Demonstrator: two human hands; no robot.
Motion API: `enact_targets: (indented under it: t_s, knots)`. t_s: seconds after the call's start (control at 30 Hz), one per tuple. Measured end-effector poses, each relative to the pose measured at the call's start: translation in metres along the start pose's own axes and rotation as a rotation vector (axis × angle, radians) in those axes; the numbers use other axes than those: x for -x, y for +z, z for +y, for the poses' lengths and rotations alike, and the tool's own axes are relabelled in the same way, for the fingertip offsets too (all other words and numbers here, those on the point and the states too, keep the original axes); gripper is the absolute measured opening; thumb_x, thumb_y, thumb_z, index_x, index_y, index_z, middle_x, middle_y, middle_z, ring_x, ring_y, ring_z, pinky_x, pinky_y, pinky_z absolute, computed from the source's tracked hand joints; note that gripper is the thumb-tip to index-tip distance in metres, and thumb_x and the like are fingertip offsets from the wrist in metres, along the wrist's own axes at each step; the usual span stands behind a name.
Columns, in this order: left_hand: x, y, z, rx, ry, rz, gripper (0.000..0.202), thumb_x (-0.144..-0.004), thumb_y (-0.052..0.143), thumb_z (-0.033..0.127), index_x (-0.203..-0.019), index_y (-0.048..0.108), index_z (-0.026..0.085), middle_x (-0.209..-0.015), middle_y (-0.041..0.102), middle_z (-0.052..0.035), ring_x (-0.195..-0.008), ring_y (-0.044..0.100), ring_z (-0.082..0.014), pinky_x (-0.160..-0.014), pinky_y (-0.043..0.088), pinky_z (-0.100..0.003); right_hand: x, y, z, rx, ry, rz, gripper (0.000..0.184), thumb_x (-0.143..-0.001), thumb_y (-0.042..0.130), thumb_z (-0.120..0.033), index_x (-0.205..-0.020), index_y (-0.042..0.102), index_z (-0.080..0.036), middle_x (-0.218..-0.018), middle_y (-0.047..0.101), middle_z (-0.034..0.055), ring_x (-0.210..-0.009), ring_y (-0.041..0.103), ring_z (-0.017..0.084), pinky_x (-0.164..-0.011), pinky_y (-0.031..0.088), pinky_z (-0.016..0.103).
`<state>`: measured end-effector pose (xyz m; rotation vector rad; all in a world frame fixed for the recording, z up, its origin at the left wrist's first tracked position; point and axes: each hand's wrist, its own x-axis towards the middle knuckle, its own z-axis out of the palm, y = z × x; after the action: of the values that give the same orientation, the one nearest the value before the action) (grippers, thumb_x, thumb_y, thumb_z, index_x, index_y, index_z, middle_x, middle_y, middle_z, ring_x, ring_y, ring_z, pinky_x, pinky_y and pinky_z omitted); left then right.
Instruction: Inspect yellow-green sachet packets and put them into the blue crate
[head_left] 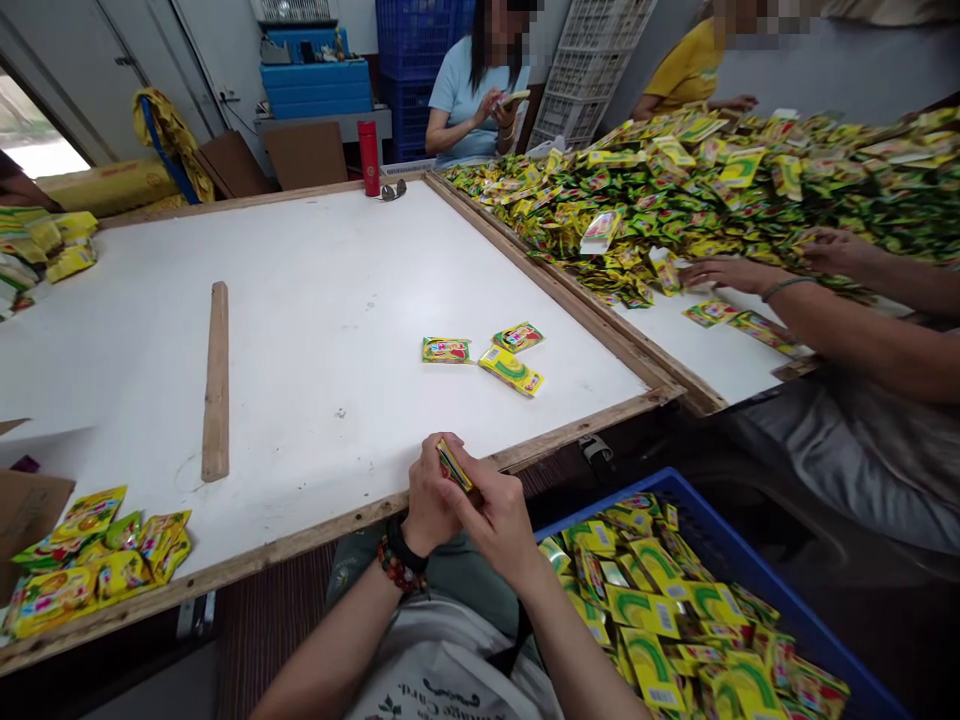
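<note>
A white, wood-framed tabletop (315, 300) stretches across a workroom, a red flask (368, 158) standing at its far edge. At the near edge, the person's left hand (429, 492) and right hand (495, 515) come together, clamped on a yellow foil sachet (454, 466). Three loose sachets (510, 360) lie apart on the tabletop just beyond them, and a wooden slat (216, 380) lies to the left. A blue crate (675, 490) full of sachets sits near right. Farther right, a co-worker's hands (780, 260) reach over a large heap of sachets (712, 190).
</note>
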<state>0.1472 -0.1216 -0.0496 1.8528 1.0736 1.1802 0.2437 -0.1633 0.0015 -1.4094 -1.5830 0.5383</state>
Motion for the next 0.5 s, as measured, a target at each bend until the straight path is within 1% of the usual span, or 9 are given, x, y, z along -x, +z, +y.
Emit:
enact_targets:
  t_s: [0.07, 0.13, 0.2, 0.27, 0.33, 0.4, 0.5]
  knots:
    - [-0.001, -0.002, 0.002, 0.033, 0.001, -0.015, 0.037, -0.078, 0.058, 0.033, -0.111, 0.044, 0.022, -0.096, 0.062, -0.0051, -0.076, 0.062, -0.0194, -0.065, 0.049, -0.032, 0.002, 0.002, 0.002, 0.070, -0.030, -0.008, 0.050, -0.092, 0.053, -0.034, -0.139, 0.049, -0.018, -0.112, 0.071, 0.0127, -0.091, 0.070, 0.024, -0.077, 0.056, 0.033]
    - [0.000, -0.002, 0.003, 0.048, 0.023, -0.014, 0.037, -0.082, 0.053, 0.032, -0.116, 0.043, 0.022, -0.102, 0.062, -0.0074, -0.082, 0.062, -0.0201, -0.070, 0.050, -0.033, 0.004, 0.004, 0.004, 0.114, -0.017, 0.005, 0.050, -0.094, 0.050, -0.033, -0.141, 0.045, -0.018, -0.107, 0.073, 0.0128, -0.084, 0.071, 0.022, -0.073, 0.056, 0.031]
    - [0.001, -0.001, 0.002, 0.063, 0.068, 0.018, 0.038, -0.088, 0.046, 0.032, -0.124, 0.039, 0.021, -0.114, 0.059, -0.0113, -0.096, 0.061, -0.0219, -0.080, 0.050, -0.036, 0.005, 0.007, 0.007, 0.146, -0.013, 0.018, 0.049, -0.095, 0.047, -0.032, -0.142, 0.044, -0.018, -0.102, 0.074, 0.0123, -0.078, 0.071, 0.021, -0.069, 0.056, 0.030]
    - [0.003, 0.001, 0.000, 0.075, 0.114, 0.054, 0.038, -0.093, 0.039, 0.032, -0.129, 0.035, 0.021, -0.123, 0.054, -0.0134, -0.110, 0.057, -0.0229, -0.088, 0.048, -0.039, 0.004, 0.006, 0.009, 0.189, -0.034, 0.028, 0.049, -0.096, 0.045, -0.033, -0.141, 0.045, -0.015, -0.095, 0.074, 0.0122, -0.073, 0.070, 0.021, -0.065, 0.055, 0.029]
    - [0.004, 0.002, -0.003, 0.066, 0.145, 0.052, 0.039, -0.095, 0.038, 0.034, -0.131, 0.032, 0.021, -0.124, 0.054, -0.0133, -0.112, 0.056, -0.0229, -0.089, 0.048, -0.040, 0.002, 0.004, 0.009, 0.221, -0.062, 0.025, 0.049, -0.096, 0.044, -0.035, -0.140, 0.047, -0.014, -0.090, 0.074, 0.0120, -0.072, 0.070, 0.021, -0.065, 0.054, 0.029]
    - [0.005, 0.003, -0.004, 0.032, 0.173, 0.041, 0.044, -0.094, 0.043, 0.035, -0.133, 0.030, 0.022, -0.125, 0.053, -0.0130, -0.111, 0.056, -0.0230, -0.088, 0.049, -0.040, -0.001, 0.000, 0.008, 0.204, -0.084, 0.015, 0.046, -0.097, 0.042, -0.034, -0.139, 0.048, -0.016, -0.093, 0.075, 0.0113, -0.076, 0.070, 0.020, -0.067, 0.054, 0.028]
    - [0.005, 0.002, -0.005, 0.010, 0.190, 0.044, 0.049, -0.091, 0.049, 0.033, -0.134, 0.029, 0.022, -0.126, 0.051, -0.0133, -0.111, 0.056, -0.0238, -0.090, 0.049, -0.041, -0.008, -0.001, 0.004, 0.153, -0.113, -0.005, 0.040, -0.098, 0.039, -0.028, -0.135, 0.053, -0.019, -0.105, 0.073, 0.0107, -0.087, 0.070, 0.019, -0.073, 0.054, 0.028]
